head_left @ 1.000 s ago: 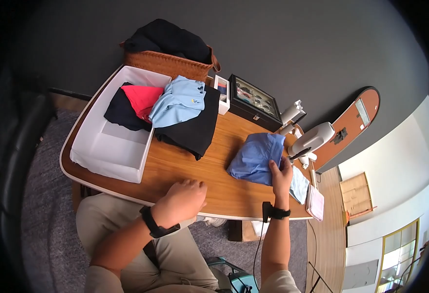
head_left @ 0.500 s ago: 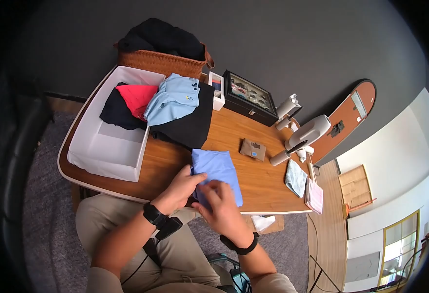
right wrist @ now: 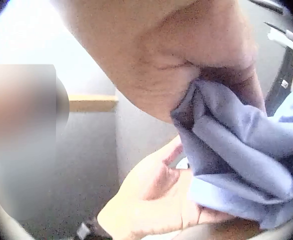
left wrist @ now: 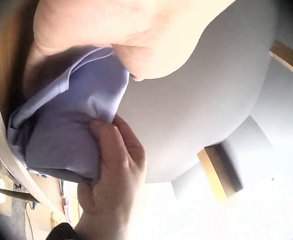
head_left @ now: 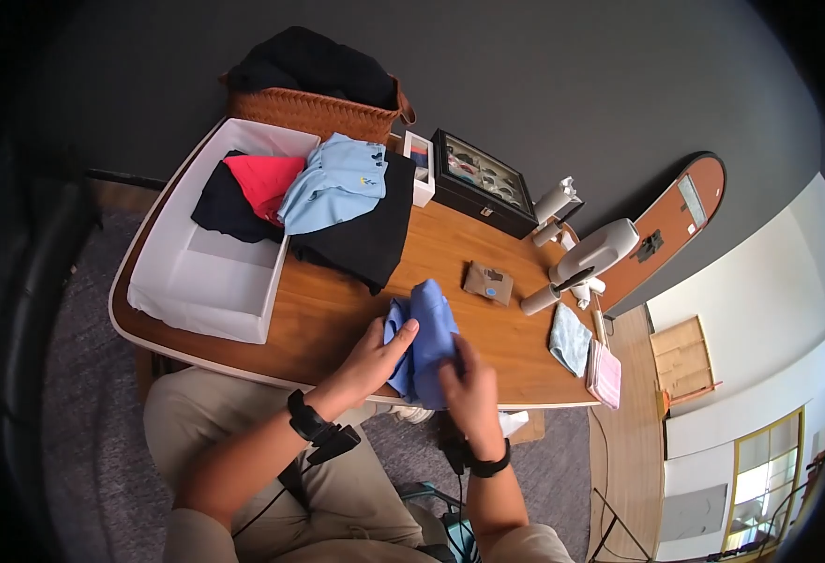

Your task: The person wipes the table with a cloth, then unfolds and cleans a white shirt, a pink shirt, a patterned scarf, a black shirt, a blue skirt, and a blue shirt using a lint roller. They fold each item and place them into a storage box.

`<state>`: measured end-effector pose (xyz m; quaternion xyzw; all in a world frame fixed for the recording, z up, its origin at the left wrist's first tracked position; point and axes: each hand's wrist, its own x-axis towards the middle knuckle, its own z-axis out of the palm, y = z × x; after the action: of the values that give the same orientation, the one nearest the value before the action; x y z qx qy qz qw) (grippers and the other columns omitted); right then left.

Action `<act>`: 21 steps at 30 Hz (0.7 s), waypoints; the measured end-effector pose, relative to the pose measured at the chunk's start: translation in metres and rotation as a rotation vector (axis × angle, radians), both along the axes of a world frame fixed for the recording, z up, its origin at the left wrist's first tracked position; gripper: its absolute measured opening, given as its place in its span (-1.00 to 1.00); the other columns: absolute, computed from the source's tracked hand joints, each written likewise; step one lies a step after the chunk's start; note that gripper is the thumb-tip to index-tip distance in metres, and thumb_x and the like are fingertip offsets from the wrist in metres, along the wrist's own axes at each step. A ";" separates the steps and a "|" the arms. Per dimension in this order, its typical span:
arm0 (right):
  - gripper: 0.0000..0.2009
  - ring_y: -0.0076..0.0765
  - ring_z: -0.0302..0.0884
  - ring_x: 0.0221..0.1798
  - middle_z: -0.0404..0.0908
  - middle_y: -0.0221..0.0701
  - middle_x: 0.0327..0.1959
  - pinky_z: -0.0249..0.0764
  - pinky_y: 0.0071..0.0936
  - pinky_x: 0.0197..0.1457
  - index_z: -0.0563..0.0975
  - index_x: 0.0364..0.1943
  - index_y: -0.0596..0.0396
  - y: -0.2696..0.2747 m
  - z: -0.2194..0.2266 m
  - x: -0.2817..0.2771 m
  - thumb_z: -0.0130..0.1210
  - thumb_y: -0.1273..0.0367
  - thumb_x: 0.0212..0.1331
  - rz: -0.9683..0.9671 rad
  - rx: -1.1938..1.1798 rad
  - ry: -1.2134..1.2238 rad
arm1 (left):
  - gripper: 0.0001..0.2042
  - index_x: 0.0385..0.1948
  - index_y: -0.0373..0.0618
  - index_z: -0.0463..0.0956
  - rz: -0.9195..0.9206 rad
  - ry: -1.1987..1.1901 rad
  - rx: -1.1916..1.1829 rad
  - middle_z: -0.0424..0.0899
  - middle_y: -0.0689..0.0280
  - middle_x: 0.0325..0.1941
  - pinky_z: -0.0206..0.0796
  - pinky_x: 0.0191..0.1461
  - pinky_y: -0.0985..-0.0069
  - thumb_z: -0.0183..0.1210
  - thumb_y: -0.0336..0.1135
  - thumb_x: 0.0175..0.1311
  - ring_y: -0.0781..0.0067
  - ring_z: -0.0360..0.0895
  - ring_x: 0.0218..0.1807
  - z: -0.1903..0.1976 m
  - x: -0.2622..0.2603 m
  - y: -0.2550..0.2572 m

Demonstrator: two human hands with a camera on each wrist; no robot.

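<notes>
A blue garment [head_left: 434,338], folded into a narrow bundle, is held between both hands at the table's front edge. My left hand [head_left: 370,361] grips its left side, thumb over the cloth. On the opposite side my right hand [head_left: 471,394] pinches the edge. The left wrist view shows the cloth [left wrist: 66,135] with folded layers and a stitched hem, and the right thumb pressing on its face. Seen from the right wrist, the fabric [right wrist: 236,140] bunches into a rolled fold under the right hand; the right fingertips are partly hidden behind it.
Left on the table [head_left: 337,328] stands a white bin [head_left: 211,296] holding dark and red clothes. Light blue [head_left: 337,188] and black garments [head_left: 361,249] lie over its right side. A brown packet [head_left: 487,283], glasses case [head_left: 483,183], bottle [head_left: 600,249] and folded cloths [head_left: 605,373] sit farther right.
The right hand brought the blue garment from the table's right side to the front middle, uncovering the brown packet. The left hand took hold too, and the garment is now folded narrower.
</notes>
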<state>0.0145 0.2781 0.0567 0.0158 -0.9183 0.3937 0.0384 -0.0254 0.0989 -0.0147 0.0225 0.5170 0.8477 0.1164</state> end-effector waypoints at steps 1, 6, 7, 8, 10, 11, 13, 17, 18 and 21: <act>-0.63 -0.30 0.74 0.04 0.79 -0.20 0.01 0.60 -0.41 0.20 0.58 0.26 0.37 0.014 -0.005 -0.003 0.18 0.50 0.43 -0.004 -0.196 0.038 | -0.32 0.23 -0.43 0.38 0.025 0.087 -0.143 0.63 -0.03 0.17 0.45 0.29 0.27 0.25 0.17 0.56 0.25 0.60 0.22 -0.015 -0.004 0.002; -0.68 -0.38 0.75 0.03 0.78 -0.22 0.07 0.62 -0.41 0.22 0.62 0.21 0.36 0.092 -0.002 -0.004 0.14 0.58 0.41 -0.047 -0.944 0.044 | -0.57 0.25 -0.55 0.24 0.108 0.292 -0.671 0.59 -0.49 0.09 0.41 0.33 -0.02 0.07 -0.46 0.46 -0.48 0.58 0.25 -0.002 -0.002 -0.022; -0.67 -0.38 0.75 0.04 0.78 -0.21 0.07 0.62 -0.40 0.22 0.61 0.21 0.36 0.109 -0.004 -0.006 0.14 0.57 0.41 -0.072 -0.950 0.043 | -0.59 0.20 -0.57 0.26 0.067 0.232 -0.657 0.53 -0.59 0.08 0.36 0.36 -0.10 -0.04 -0.58 0.32 -0.62 0.48 0.25 -0.002 -0.007 -0.024; -0.67 -0.37 0.75 0.05 0.78 -0.20 0.06 0.63 -0.40 0.23 0.61 0.21 0.36 0.127 -0.008 -0.009 0.14 0.57 0.42 -0.098 -0.956 0.043 | -0.59 0.20 -0.57 0.26 0.065 0.232 -0.655 0.53 -0.59 0.08 0.36 0.36 -0.10 -0.04 -0.58 0.32 -0.62 0.48 0.25 -0.006 -0.011 -0.026; -0.65 -0.37 0.74 0.05 0.78 -0.22 0.06 0.63 -0.39 0.23 0.59 0.24 0.37 0.166 -0.020 -0.012 0.17 0.56 0.41 -0.102 -0.969 -0.004 | -0.49 0.34 -0.47 0.29 0.051 0.201 -0.715 0.55 -0.41 0.27 0.32 0.49 -0.01 0.09 -0.53 0.35 -0.49 0.45 0.41 -0.015 -0.017 -0.029; -0.62 -0.38 0.74 0.07 0.77 -0.21 0.09 0.63 -0.40 0.23 0.57 0.27 0.36 0.185 -0.032 -0.014 0.19 0.57 0.40 -0.190 -0.803 0.008 | -0.51 0.31 -0.48 0.31 0.053 0.195 -0.724 0.55 -0.38 0.28 0.33 0.48 -0.01 0.10 -0.54 0.35 -0.48 0.46 0.39 -0.017 -0.018 -0.029; -0.55 -0.20 0.73 0.17 0.72 -0.14 0.21 0.63 -0.30 0.27 0.50 0.37 0.31 0.209 -0.054 -0.016 0.23 0.52 0.42 -0.388 -0.256 0.102 | -0.51 0.32 -0.47 0.31 0.049 0.207 -0.707 0.55 -0.38 0.27 0.33 0.48 0.00 0.11 -0.54 0.35 -0.47 0.46 0.40 -0.022 -0.020 -0.030; -0.49 0.31 0.53 0.41 0.47 0.10 0.47 0.52 -0.13 0.45 0.43 0.41 0.33 0.193 -0.054 0.001 0.25 0.40 0.46 -0.302 0.310 0.323 | -0.45 0.37 -0.50 0.27 0.044 0.198 -0.750 0.56 -0.38 0.27 0.34 0.48 0.04 0.15 -0.53 0.36 -0.46 0.46 0.40 -0.018 -0.019 -0.029; -0.49 0.31 0.53 0.41 0.47 0.10 0.47 0.52 -0.13 0.45 0.43 0.41 0.33 0.180 -0.050 0.002 0.25 0.40 0.46 -0.309 0.309 0.320 | -0.45 0.37 -0.50 0.27 0.037 0.199 -0.751 0.56 -0.38 0.27 0.34 0.48 0.04 0.15 -0.53 0.36 -0.46 0.46 0.40 -0.018 -0.017 -0.026; -0.43 0.33 0.33 0.59 0.36 0.10 0.57 0.32 0.03 0.61 0.43 0.48 0.19 0.140 -0.048 -0.001 0.28 0.28 0.47 -0.077 0.398 0.342 | -0.38 0.44 -0.48 0.23 0.203 0.326 -0.749 0.52 -0.34 0.35 0.31 0.51 0.00 0.22 -0.50 0.36 -0.39 0.42 0.47 -0.010 -0.005 -0.020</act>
<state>0.0132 0.4181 0.0087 0.0544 -0.9577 0.1952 0.2041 -0.0306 0.0784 -0.0248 0.0615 0.8006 0.5938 -0.0510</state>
